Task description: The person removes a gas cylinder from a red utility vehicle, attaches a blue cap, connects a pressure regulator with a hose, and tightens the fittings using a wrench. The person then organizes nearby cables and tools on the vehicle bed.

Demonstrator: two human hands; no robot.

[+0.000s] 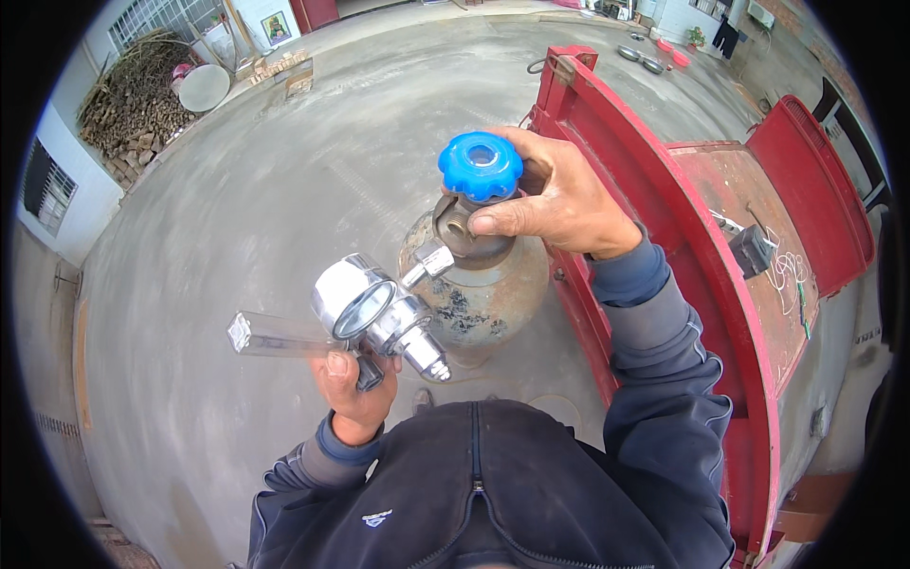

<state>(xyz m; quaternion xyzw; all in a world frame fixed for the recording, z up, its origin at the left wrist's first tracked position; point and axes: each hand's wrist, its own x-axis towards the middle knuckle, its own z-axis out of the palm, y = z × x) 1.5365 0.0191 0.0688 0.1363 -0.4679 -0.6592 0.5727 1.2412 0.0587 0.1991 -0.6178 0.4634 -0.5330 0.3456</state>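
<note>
A chrome gas regulator (368, 303) with a round gauge and a clear flowmeter tube (284, 334) is in my left hand (355, 398), whose fingers close round its underside and are partly hidden. Its connecting nut (429, 263) points at the valve outlet (455, 224), a short way apart from it. In front of me an upright gas cylinder (483, 303) with worn, flaking paint carries a blue scalloped handwheel (481, 166). My right hand (569, 199) wraps round the valve from the right, thumb beside the outlet and fingers behind the handwheel.
Close on the right stands a red truck bed side panel (682, 247). On the bed (730, 190) lie a dark box (752, 250) and white cord (785, 275). Concrete ground (218, 266) surrounds the cylinder. A firewood pile (142, 104) is at the far left, basins (641, 60) at the far right.
</note>
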